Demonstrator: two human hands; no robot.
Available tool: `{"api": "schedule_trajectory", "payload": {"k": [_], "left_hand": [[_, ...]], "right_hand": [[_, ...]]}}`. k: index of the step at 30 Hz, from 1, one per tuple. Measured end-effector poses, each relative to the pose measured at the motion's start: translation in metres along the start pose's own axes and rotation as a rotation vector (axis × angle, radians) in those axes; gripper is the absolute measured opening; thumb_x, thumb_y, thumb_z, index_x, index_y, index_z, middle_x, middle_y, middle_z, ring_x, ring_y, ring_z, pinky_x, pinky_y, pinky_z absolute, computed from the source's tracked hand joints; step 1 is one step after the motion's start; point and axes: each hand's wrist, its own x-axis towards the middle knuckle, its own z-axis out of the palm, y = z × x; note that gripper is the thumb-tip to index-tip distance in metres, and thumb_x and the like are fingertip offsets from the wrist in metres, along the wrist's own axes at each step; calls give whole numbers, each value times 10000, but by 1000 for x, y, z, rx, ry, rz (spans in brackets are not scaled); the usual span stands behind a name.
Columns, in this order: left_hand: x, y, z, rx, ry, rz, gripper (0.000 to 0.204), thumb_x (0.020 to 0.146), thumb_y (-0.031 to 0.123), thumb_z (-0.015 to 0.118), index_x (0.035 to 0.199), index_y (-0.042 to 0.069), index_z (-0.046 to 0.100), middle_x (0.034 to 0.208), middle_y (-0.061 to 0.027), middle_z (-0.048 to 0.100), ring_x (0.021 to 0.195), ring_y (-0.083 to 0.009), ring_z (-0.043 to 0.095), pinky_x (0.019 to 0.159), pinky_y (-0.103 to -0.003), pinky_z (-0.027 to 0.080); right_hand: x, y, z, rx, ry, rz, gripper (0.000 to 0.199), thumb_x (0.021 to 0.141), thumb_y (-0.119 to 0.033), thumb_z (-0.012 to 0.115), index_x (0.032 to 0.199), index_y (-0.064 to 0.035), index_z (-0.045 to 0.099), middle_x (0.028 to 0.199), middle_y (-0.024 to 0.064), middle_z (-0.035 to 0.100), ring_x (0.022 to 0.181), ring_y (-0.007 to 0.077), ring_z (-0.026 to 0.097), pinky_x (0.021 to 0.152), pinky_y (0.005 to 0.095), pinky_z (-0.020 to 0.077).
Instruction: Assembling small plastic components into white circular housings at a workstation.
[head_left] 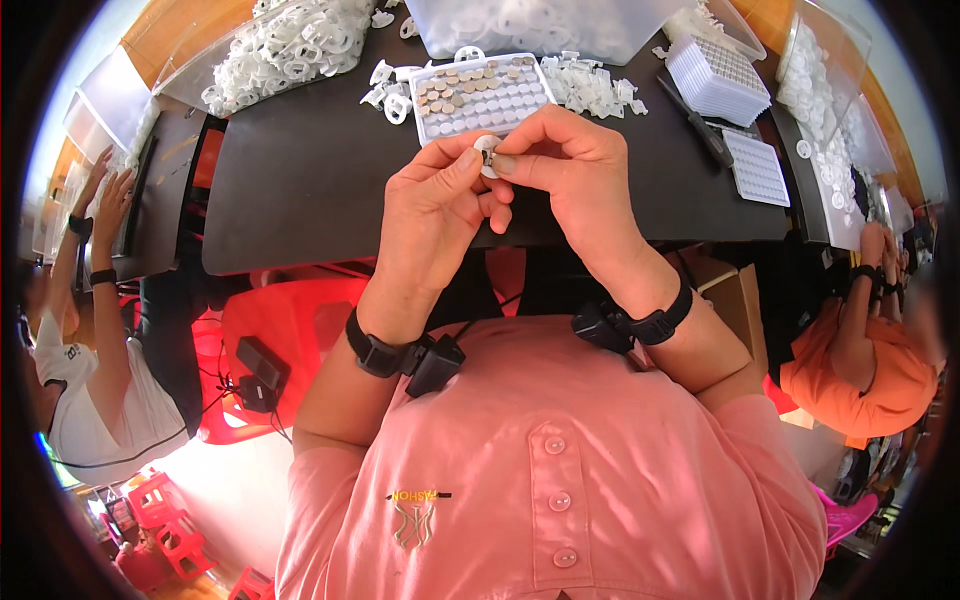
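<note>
In front of my chest, just over the table's near part, my left hand (440, 195) pinches a small round white plastic part (485, 148) between thumb and index finger. Something small and dark shows at the part's middle. My right hand (580, 160) is closed too, thumb and index fingertip meeting at the part's right side; what lies between them is too small to make out. Right behind the hands sits a white tray (440, 127) with rows of round pockets. Many coin-like metal discs (455, 92) lie in its far and left part.
Loose white plastic parts (590, 88) lie beside the tray. Behind it stands a translucent bin (540, 35); a heap of white parts (290, 55) is at far left. At right are stacked trays (715, 80), a black tool (700, 125) and a single tray (757, 168). Co-workers sit on both sides.
</note>
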Motion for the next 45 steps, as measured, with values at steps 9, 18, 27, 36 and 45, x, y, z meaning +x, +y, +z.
{"api": "schedule_trajectory", "payload": {"k": [9,18,27,36,45], "left_hand": [[-2,1,2,59,-21,20,247,998,118,598,1175,-55,600,1005,-156,664,795,-234,655,587,-351,514],[-2,-2,-5,13,-79,39,280,991,138,609,1187,-61,594,1016,-163,669,817,-229,664,589,-347,524],[-8,-5,3,162,-68,115,258,959,77,642,1168,-69,611,1045,-169,678,826,-236,685,603,-329,560],[-14,-10,16,254,-35,163,349,897,-15,683,1239,-52,623,1037,-148,688,835,-212,687,599,-307,567],[-12,-16,21,302,16,195,314,863,-37,723,1173,-45,670,1003,-118,698,813,-165,664,586,-275,547]], "right_hand": [[7,-5,-11,-1,-41,155,86,813,-23,750,815,-28,664,746,18,658,650,85,590,591,216,434],[-1,-8,-10,28,-31,192,117,846,-65,734,923,-31,653,792,-2,642,691,72,593,582,216,420],[-10,-5,-2,42,6,90,101,864,-18,664,844,-12,565,713,38,613,595,94,587,508,234,396],[-18,-11,-16,-18,-64,69,89,919,-10,648,907,7,562,771,59,626,633,112,608,545,249,458],[-21,16,-20,-220,-104,-359,46,980,-3,603,984,-8,558,803,44,615,648,101,610,574,252,491]]}}
